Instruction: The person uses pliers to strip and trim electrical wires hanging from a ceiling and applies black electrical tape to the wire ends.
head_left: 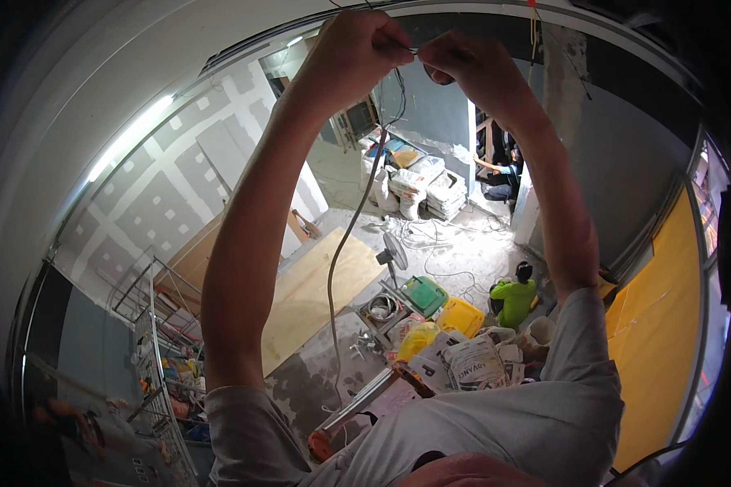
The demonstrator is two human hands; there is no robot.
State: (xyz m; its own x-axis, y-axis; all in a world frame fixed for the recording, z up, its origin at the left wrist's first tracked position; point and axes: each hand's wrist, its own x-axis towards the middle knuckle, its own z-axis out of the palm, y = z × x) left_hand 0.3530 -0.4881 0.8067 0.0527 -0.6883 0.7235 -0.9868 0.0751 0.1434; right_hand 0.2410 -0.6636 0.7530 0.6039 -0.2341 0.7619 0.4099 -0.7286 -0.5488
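Observation:
Both my arms reach up toward the ceiling edge at the top of the head view. My left hand (353, 53) is closed in a pinch on a thin dark wire. My right hand (475, 73) is closed close beside it, and the short strand between the fingertips runs into its pinch. Under the right fingers shows a dark rounded thing (437, 75), too dim to name. From below my left hand a long grey cable (333, 280) hangs down to the floor, with thinner dark wires (399, 101) tangled near its top.
Far below, a person in a green top (513, 300) crouches; another person (503, 174) is by a doorway. Nearby are stacked sacks (443, 191), a fan (394, 252), green (424, 295) and yellow (460, 316) bins, a plywood sheet (321, 296), an orange-ended metal ladder (365, 402) and scaffolding (156, 341).

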